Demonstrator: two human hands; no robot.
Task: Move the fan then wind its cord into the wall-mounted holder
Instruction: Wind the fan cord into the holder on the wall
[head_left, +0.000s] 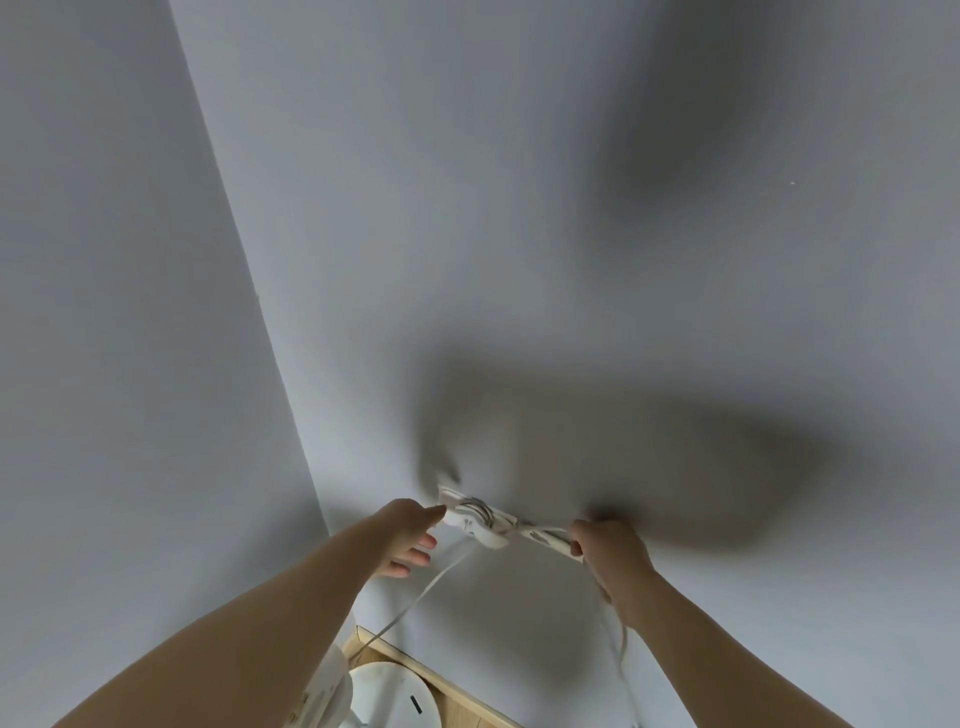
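The wall-mounted holder (483, 525) is a white bracket low on the pale wall, with loops of white cord wound around it. My left hand (408, 535) touches its left end with the thumb, the other fingers spread apart. My right hand (605, 545) is closed around the holder's right end. A strand of the cord (415, 600) runs from the holder down toward the floor. Another blurred strand hangs below my right wrist. The fan's round white base (395, 696) stands on the floor at the bottom edge, partly hidden behind my left forearm.
A wall corner (291, 405) runs down the left side of the view. A wooden skirting board (452, 686) and a strip of light wood floor meet the wall beside the fan base. Soft shadows of my head and arms lie on the wall.
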